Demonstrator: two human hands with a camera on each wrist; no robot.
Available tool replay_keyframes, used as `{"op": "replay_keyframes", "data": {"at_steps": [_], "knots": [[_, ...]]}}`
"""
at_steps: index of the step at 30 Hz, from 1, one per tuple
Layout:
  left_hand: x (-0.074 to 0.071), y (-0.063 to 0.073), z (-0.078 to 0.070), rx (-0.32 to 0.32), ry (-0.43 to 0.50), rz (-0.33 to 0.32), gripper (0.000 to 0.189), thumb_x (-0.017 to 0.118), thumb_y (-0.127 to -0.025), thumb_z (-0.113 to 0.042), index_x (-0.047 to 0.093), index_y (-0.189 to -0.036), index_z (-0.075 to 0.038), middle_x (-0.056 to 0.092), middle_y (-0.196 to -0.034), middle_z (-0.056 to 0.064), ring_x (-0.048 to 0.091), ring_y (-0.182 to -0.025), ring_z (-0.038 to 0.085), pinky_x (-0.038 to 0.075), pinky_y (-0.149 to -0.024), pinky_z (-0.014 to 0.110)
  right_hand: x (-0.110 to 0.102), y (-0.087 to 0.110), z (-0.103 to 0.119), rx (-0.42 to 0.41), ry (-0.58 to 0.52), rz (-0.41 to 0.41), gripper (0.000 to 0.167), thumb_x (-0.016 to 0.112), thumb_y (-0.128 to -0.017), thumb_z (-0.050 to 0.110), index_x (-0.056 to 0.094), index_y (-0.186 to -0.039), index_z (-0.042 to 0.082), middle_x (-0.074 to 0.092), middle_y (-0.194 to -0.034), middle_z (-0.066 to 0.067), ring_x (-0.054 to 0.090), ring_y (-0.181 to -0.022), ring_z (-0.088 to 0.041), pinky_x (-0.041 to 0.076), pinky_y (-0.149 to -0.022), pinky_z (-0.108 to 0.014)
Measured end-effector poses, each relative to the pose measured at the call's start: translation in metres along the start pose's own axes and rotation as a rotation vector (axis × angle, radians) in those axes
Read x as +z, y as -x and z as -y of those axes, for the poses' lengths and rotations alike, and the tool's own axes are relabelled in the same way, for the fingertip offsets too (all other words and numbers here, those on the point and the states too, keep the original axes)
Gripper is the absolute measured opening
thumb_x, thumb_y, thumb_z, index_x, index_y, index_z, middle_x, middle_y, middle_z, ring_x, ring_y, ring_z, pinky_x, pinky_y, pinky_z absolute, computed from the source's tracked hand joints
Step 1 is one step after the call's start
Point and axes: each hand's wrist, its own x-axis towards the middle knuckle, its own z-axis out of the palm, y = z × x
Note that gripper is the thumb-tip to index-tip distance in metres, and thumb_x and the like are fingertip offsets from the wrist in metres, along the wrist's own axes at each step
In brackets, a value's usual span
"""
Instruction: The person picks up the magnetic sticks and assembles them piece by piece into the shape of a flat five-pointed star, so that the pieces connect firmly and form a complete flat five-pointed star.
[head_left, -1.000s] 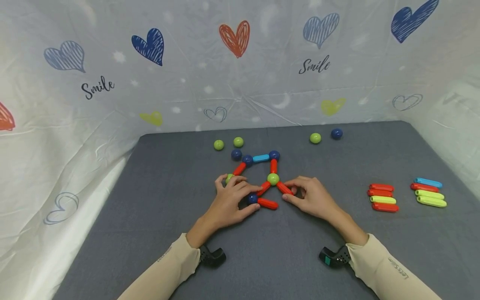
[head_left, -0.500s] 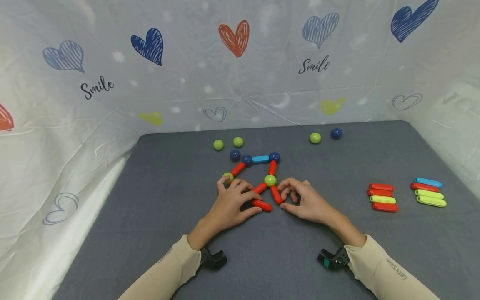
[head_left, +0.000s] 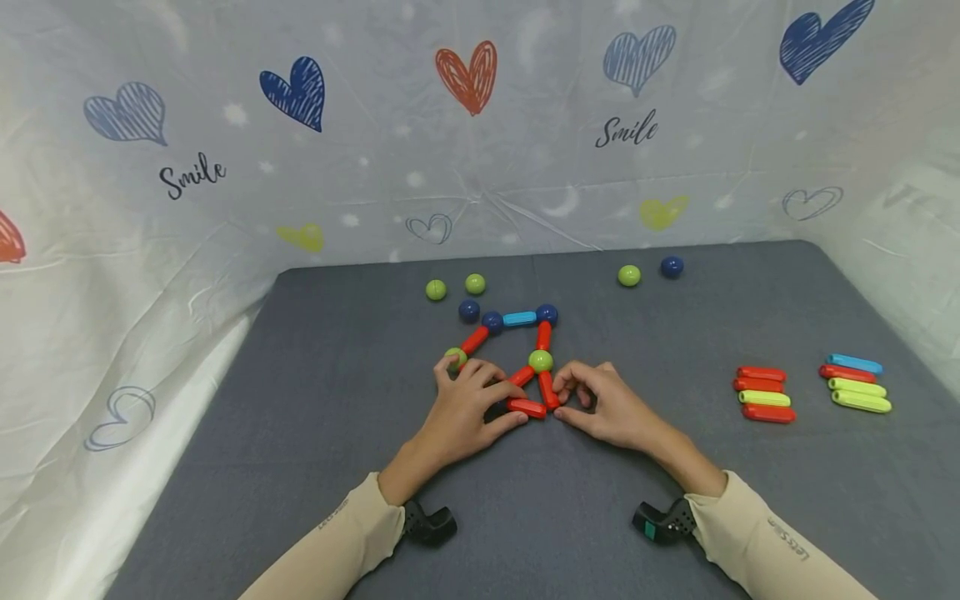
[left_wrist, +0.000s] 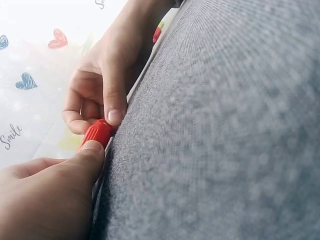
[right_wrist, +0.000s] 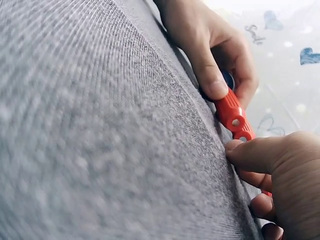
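Note:
A frame of magnetic rods and balls lies on the grey cloth, with a light blue rod (head_left: 519,319) at its far side. My left hand (head_left: 459,414) pinches the near red rod (head_left: 527,408). One of its fingers touches a green ball (head_left: 455,358), and its fingers mostly hide a dark blue ball (right_wrist: 228,79). With thumb and fingertips my right hand (head_left: 617,407) pinches the lower end of another red rod (head_left: 547,390). That rod hangs from the middle green ball (head_left: 540,361). The free ends of both held rods nearly meet; silvery discs show there in the right wrist view.
Loose green balls (head_left: 436,290) and a dark blue ball (head_left: 468,312) lie beyond the frame. Another green ball (head_left: 629,276) and a blue ball (head_left: 672,267) sit at the back right. Two stacks of rods (head_left: 765,398) lie on the right. A printed sheet hangs behind.
My right hand has swung its red rod down and leftward, so its end now stands beside the near red rod. The left hand has shifted slightly and now hides the blue ball in the head view.

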Motion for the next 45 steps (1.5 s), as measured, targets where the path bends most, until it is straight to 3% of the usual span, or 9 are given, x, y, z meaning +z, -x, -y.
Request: {"op": "replay_keyframes", "data": {"at_steps": [25, 31, 36, 41, 45], "knots": [[0.000, 0.000, 0.000, 0.018, 0.006, -0.030, 0.029, 0.073, -0.089, -0.053, 0.076, -0.110, -0.033, 0.066, -0.109, -0.003, 0.057, -0.108, 0.017, 0.020, -0.108, 0.067, 0.003, 0.001, 0.001, 0.024, 0.017, -0.012, 0.031, 0.086, -0.081, 0.012, 0.064, -0.101, 0.019, 0.067, -0.088, 0.011, 0.044, -0.067, -0.003, 0.027, -0.081, -0.032], [0.001, 0.000, 0.001, 0.022, 0.001, -0.052, 0.044, 0.075, -0.087, -0.056, 0.069, -0.125, -0.033, 0.066, -0.110, -0.005, 0.057, -0.112, 0.017, 0.020, -0.109, 0.067, 0.000, 0.001, -0.001, 0.102, -0.108, -0.014, 0.030, 0.084, -0.084, 0.014, 0.065, -0.108, 0.016, 0.069, -0.093, 0.006, 0.052, -0.073, -0.008, 0.035, -0.079, -0.031], [0.002, 0.000, 0.002, -0.001, 0.012, -0.073, 0.047, 0.076, -0.084, -0.058, 0.069, -0.123, -0.033, 0.065, -0.117, -0.004, 0.053, -0.129, 0.023, 0.018, -0.110, 0.068, -0.003, -0.001, 0.000, 0.179, -0.190, -0.144, 0.024, 0.076, -0.091, 0.010, 0.067, -0.113, 0.005, 0.071, -0.098, -0.006, 0.058, -0.080, -0.011, 0.048, -0.073, -0.025], [0.002, 0.000, 0.002, -0.005, 0.025, -0.040, 0.038, 0.077, -0.085, -0.055, 0.072, -0.117, -0.034, 0.067, -0.120, -0.004, 0.051, -0.135, 0.028, 0.016, -0.111, 0.070, -0.008, -0.002, -0.009, 0.285, -0.140, -0.335, 0.022, 0.074, -0.093, 0.013, 0.069, -0.112, 0.003, 0.072, -0.099, -0.010, 0.059, -0.084, -0.003, 0.044, -0.078, -0.025], [0.002, 0.001, 0.002, 0.016, 0.032, -0.039, 0.028, 0.079, -0.086, -0.049, 0.075, -0.108, -0.032, 0.069, -0.118, -0.002, 0.052, -0.134, 0.029, 0.015, -0.111, 0.071, -0.010, -0.003, -0.017, 0.345, -0.118, -0.389, 0.022, 0.073, -0.094, 0.016, 0.070, -0.112, 0.004, 0.073, -0.102, -0.011, 0.060, -0.088, -0.004, 0.042, -0.079, -0.025]]}}
